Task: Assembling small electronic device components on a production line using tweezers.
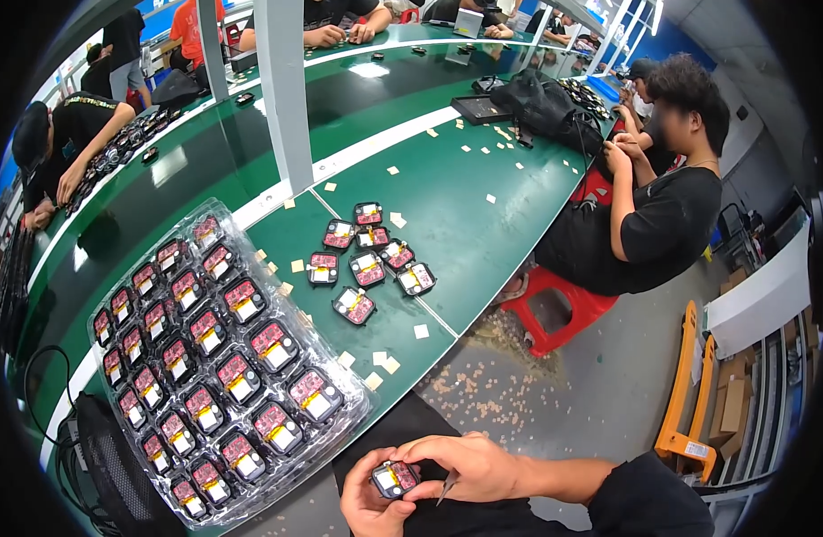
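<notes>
Low in front, over my lap, my left hand [368,503] is closed around a black smartwatch case [394,479] with a red circuit board showing inside. My right hand [472,467] comes in from the right; its thumb and fingers touch the case's edge. Tucked in that same hand is a thin pointed metal tool, seemingly tweezers [448,483], its tip pointing down. To the left on the bench, a clear plastic tray [290,336] carries rows of similar cases with red boards, white patches and yellow tape. Several more loose cases [367,268] lie in a cluster beyond the tray.
Small cream squares [421,331] are scattered on the green bench [483,224] and floor. A metal post [282,98] rises from the bench. A co-worker [675,179] sits at right on a red stool [554,309]. A black mesh bag [116,456] stands left; a yellow pallet jack [684,394] stands right.
</notes>
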The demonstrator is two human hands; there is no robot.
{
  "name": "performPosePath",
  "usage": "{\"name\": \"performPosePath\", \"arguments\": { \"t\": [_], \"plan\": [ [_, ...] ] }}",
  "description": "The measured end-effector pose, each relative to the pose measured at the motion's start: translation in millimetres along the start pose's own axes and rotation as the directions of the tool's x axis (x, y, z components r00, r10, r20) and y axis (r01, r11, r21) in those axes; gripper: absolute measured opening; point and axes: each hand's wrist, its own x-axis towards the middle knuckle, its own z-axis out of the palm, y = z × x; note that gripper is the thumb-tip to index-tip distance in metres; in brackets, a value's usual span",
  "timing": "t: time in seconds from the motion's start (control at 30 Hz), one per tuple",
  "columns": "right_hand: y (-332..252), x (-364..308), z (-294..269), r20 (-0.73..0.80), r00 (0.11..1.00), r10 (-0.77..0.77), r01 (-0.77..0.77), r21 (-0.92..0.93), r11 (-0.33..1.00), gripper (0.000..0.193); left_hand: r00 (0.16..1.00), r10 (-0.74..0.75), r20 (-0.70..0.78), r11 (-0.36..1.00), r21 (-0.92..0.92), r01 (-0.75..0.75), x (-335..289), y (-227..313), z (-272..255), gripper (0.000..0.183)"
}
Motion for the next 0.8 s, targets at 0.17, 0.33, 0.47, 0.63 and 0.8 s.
{"name": "performPosePath", "arguments": {
  "t": [0.17,0.33,0.47,0.63,0.8],
  "plan": [
    [6.8,-7.8,6.9,0.070,0.997,0.044,-0.050,0.088,0.995,0.052,0.999,0.032,0.024,0.991,-0.134,-0.029,2.6,-2.9,-8.5,0.065],
    [2.9,1.4,-0.2,0.203,0.972,0.122,-0.139,0.072,0.988,0.068,0.989,0.032,-0.147,0.970,-0.235,-0.066,1.5,-3.8,-3.3,0.056],
    [0.4,1.6,-6.3,0.190,0.957,0.219,-0.180,-0.207,0.962,0.053,0.989,0.009,-0.149,0.955,-0.290,-0.053,1.9,-9.9,-10.6,0.065],
    [16.6,-0.1,5.1,0.098,0.995,-0.014,0.045,-0.326,0.944,0.039,0.982,0.009,-0.187,0.935,-0.347,-0.075,3.2,-10.0,-9.6,0.062],
    [22.5,-0.3,6.9,0.043,0.971,-0.235,0.223,-0.511,0.830,0.025,0.984,-0.022,-0.175,0.946,-0.321,-0.036,0.5,-8.5,-13.7,0.059]
  ]
}}
